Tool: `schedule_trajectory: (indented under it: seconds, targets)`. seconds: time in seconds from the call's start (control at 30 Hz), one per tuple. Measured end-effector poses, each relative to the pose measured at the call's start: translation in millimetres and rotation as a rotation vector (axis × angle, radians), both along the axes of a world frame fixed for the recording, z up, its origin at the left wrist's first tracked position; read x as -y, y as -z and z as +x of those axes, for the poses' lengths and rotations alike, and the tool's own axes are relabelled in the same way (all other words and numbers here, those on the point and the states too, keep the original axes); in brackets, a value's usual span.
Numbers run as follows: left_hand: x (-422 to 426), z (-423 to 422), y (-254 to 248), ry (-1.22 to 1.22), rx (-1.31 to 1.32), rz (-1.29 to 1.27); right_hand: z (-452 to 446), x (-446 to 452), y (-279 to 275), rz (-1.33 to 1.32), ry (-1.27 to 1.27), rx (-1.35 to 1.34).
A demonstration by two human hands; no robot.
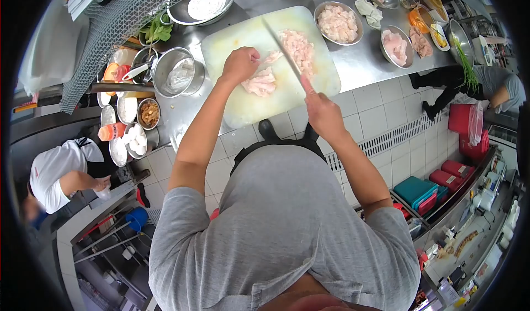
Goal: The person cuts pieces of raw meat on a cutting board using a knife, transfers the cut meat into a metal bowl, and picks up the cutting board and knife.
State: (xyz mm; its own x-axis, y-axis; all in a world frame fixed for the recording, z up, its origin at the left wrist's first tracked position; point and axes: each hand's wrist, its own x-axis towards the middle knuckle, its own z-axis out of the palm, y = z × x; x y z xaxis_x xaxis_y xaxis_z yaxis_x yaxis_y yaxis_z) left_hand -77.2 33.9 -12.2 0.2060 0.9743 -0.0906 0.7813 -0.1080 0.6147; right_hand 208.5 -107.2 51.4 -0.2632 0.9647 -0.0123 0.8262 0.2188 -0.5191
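My right hand point(324, 112) grips a knife point(282, 48) by its handle, the long blade pointing away across the white cutting board point(221, 45). Right of the blade lies a heap of diced raw pale meat point(298, 48), probably chicken. Over the board's left half, my left hand point(241, 64) is closed with fingers curled, and nothing shows in it. A larger slab of raw meat point(259, 83) rests just below that hand. Between the hand and the blade sits a small cut piece point(273, 57).
Bowls of diced meat point(338, 24) and larger meat pieces point(395, 47) stand right of the board. A deep metal pot point(178, 72) is at left, near a bowl of eggs point(134, 138). Other people stand at far left point(66, 173) and far right point(475, 87).
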Motion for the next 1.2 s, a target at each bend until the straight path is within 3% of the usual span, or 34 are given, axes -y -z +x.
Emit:
schedule_trajectory:
  seconds: [0.07, 0.17, 0.27, 0.37, 0.47, 0.57, 0.67, 0.77, 0.87, 1.07, 1.2]
  targets:
    - [6.1, -5.3, -3.3, -0.017, -0.017, 0.003, 8.2, -0.9, 25.9, -0.134, -0.057, 0.204]
    - [13.0, -15.6, -13.1, -0.033, 0.009, -0.006, 9.5, 0.2, 14.5, -0.074, -0.077, 0.225]
    - [13.3, -21.1, -17.1, -0.035, 0.042, 0.007, -0.2, 2.4, -16.4, -0.024, -0.023, 0.120]
    - [18.8, -24.0, -21.9, -0.051, 0.057, 0.019, -4.3, 7.7, -7.9, 0.068, 0.008, 0.023]
    - [26.2, -24.4, -23.0, -0.041, 0.059, 0.027, 9.8, 6.0, 26.2, -0.062, -0.122, 0.200]
    - [31.3, -31.0, -25.7, -0.053, 0.056, 0.026, 13.6, 5.1, 12.2, -0.024, -0.122, 0.226]
    - [29.7, -30.8, -29.8, -0.055, 0.056, 0.031, 2.9, 6.7, -18.7, 0.005, -0.040, 0.101]
    - [32.7, -31.9, -32.7, -0.062, 0.050, 0.028, -4.3, 9.0, -13.2, 0.102, -0.040, -0.056]
    - [38.0, -30.2, -33.6, -0.052, 0.041, 0.030, 8.2, 4.3, 25.0, -0.078, -0.160, 0.211]
    - [36.6, -33.5, -33.7, -0.055, 0.061, 0.051, -1.8, 9.9, -23.1, 0.016, -0.048, 0.036]
    - [38.8, -31.3, -36.3, -0.054, 0.047, 0.036, 3.6, 10.6, 18.6, -0.057, -0.139, 0.103]
